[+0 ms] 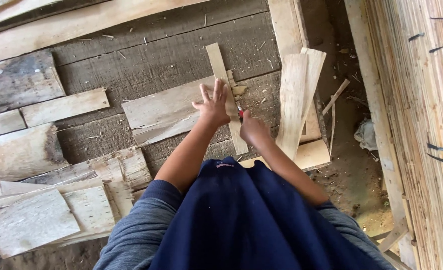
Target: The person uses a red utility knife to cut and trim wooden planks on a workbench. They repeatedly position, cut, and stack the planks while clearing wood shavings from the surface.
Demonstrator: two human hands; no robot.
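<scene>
Head view, looking straight down over a dark blue garment point(241, 220) and grey sleeves point(136, 230)

Left hand point(212, 106) pressing flat, fingers spread and released, gripping nothing, pinning down a narrow wood strip point(221, 70) running from about twelve o'clock toward six o'clock across the middle of the scene

Right hand point(252, 129) lying just at four o'clock of the left hand, curled shut around a small red-tipped tool point(240, 113), only the tip showing between the two hands, kind of tool impossible to tell; tip touching or nearly touching the strip's right edge

Strip lying partly over a wide pale veneer sheet point(161, 110) stretching out toward nine o'clock of the left hand, both resting on a rough grey plank platform point(151, 60)

Leaning at three o'clock of the right hand, a few pale upright veneer pieces point(296, 95), overlapping each other, their lower ends standing on a light board point(311, 155)

Lying at about eight o'clock, well apart from the hands, a loose heap of weathered veneer scraps point(46, 210); more offcuts point(64, 106) sitting at nine o'clock

Running along the top edge at eleven o'clock, a long pale plank point(81, 22)

Filling the far three o'clock side, a tall stack of thin sheets point(421, 100) seen edge-on, with bare dirt ground point(351, 170) between stack and platform
</scene>
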